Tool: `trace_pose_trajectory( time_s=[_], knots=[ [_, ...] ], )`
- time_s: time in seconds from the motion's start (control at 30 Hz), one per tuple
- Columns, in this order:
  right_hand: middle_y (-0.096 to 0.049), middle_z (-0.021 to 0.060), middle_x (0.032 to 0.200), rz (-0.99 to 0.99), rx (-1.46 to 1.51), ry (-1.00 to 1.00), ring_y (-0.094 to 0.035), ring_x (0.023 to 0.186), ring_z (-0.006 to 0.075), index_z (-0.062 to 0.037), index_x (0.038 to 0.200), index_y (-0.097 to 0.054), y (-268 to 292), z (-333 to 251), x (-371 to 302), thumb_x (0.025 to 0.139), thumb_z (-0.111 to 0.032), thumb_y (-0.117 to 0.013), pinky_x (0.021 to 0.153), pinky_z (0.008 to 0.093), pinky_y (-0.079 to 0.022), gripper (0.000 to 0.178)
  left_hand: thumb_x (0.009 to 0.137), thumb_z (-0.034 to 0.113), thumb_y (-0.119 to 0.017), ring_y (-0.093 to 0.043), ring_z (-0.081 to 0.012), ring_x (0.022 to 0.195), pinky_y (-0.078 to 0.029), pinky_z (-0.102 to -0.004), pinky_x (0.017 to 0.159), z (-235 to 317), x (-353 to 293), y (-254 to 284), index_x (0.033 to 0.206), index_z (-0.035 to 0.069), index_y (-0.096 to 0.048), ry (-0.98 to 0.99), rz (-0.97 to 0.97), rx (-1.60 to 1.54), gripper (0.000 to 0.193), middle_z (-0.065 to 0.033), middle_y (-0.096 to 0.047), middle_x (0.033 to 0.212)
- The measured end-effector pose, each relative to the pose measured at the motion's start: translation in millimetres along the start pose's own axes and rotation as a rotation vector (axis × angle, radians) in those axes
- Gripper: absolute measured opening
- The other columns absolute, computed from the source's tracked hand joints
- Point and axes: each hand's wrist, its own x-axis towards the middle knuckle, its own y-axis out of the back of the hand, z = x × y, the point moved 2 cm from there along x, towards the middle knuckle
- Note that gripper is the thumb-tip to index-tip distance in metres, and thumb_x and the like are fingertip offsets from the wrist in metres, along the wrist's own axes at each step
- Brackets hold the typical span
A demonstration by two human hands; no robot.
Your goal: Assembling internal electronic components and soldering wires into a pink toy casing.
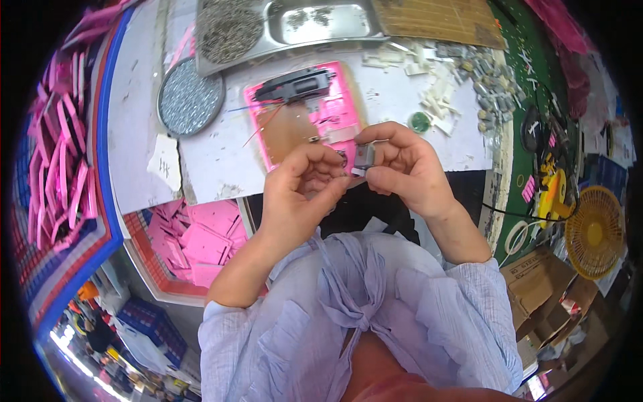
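We see 1 small grey block-shaped part (pixel 364 157) at the near right edge of the pink casing (pixel 341 110), its long axis running roughly away from our body and its pale end pointing toward us. Our right hand (pixel 402 164) pinches it between thumb and index finger, the other fingers curled. Our left hand (pixel 308 177), just beside it, is half curled, thumb and index finger near each other; we cannot tell whether they grip anything. The casing lies on the white tabletop (pixel 228 161), and near its far edge sits 1 black elongated assembly (pixel 295 85), its long axis running left to right. Farther right, we see white plastic pieces (pixel 439 94) lying scattered.
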Motion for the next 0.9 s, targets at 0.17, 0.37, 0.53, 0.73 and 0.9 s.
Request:
trace_pose_trajectory(
  time_s=[0.17,0.37,0.53,0.73,0.9],
  knots=[
    [-0.056,-0.0031,0.076,-0.067,-0.025,-0.056,-0.053,0.069,0.0049,0.0003,0.131,-0.058,-15.4,3.4,13.4,0.091,0.001,-0.07,0.064,0.0201,-0.043,0.042,0.09,-0.009,-0.069,-0.066,-0.0112,0.092,-0.056,-0.0237,0.079,-3.9,-9.1,10.9,0.123,0.0,-0.052,-0.028,0.04,-0.037,0.038,-0.0082,-0.067,0.102],
    [-0.057,-0.0035,0.079,-0.07,-0.221,0.048,-0.052,0.069,0.0032,-0.0006,0.13,-0.059,-17.7,9.3,17.7,0.091,0.001,-0.071,0.062,0.0202,-0.041,0.041,0.089,-0.009,-0.07,-0.066,-0.0107,0.095,-0.054,-0.0236,0.082,-6.9,-9.6,18.2,0.122,0.001,-0.052,-0.068,-0.006,0.004,0.039,-0.0078,-0.066,0.105],
    [-0.066,0.0041,0.088,-0.081,-0.834,0.427,-0.06,0.07,0.0093,-0.0038,0.13,-0.06,-18.2,3.9,10.0,0.087,-0.002,-0.075,0.065,0.0255,-0.049,0.046,0.089,-0.008,-0.071,-0.067,-0.0124,0.095,-0.055,-0.0257,0.081,-7.0,-13.1,15.6,0.117,0.001,-0.056,-0.168,0.061,0.076,0.034,-0.0071,-0.067,0.104],
    [-0.073,0.0091,0.091,-0.153,-0.984,0.447,-0.068,0.07,0.0195,-0.0034,0.12,-0.068,-11.9,-13.9,14.5,0.075,-0.003,-0.085,0.062,0.0304,-0.054,0.048,0.086,-0.01,-0.072,-0.07,-0.0209,0.091,-0.057,-0.0324,0.08,18.5,-6.6,17.5,0.102,-0.001,-0.063,-0.659,0.039,0.752,0.02,-0.0132,-0.07,0.101],
    [-0.069,0.0054,0.088,-0.205,-1.049,0.837,-0.067,0.074,0.0247,-0.0068,0.113,-0.069,-18.9,-16.7,13.8,0.074,-0.003,-0.082,0.065,0.0343,-0.054,0.042,0.085,-0.012,-0.071,-0.07,-0.0252,0.092,-0.056,-0.0331,0.082,3.6,-7.6,22.2,0.1,-0.002,-0.063,-0.618,0.056,0.384,0.02,-0.0164,-0.069,0.1]
  ],
)
